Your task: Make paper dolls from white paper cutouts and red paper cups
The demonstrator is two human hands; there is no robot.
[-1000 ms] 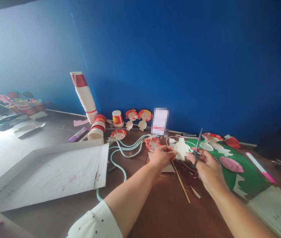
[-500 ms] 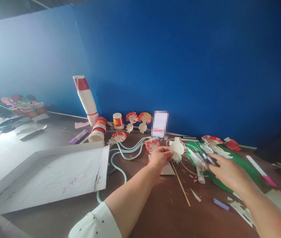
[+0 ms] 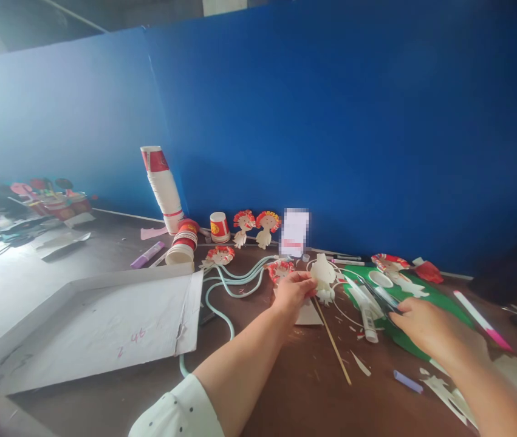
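Observation:
Between the thumb and fingers of my left hand [image 3: 295, 294], a pale paper cutout [image 3: 323, 273] shaped like a small figure is held up over the table. My right hand [image 3: 429, 328] is closed around a pair of scissors [image 3: 383, 297], whose dark blades point up and left, apart from the cutout. Motion blur hides how far the blades are spread. Under the scissors lie a white glue tube [image 3: 368, 321] and a green sheet [image 3: 406, 340]. A thin wooden stick [image 3: 333, 343] rests below the cutout.
Paper cups [image 3: 164, 188] form a tall leaning stack by the blue partition [image 3: 331, 121]. Finished-looking paper dolls [image 3: 267, 229] with red fringes stand behind. A white cardboard tray [image 3: 103, 334] occupies the left; a pale cable [image 3: 226, 309] loops beside it. Paper scraps [image 3: 449, 394] and markers [image 3: 481, 318] lie right.
My right hand has drawn slightly right and down with the scissors, away from the cutout. My left hand keeps its hold on the paper. The camera view has tipped up a little.

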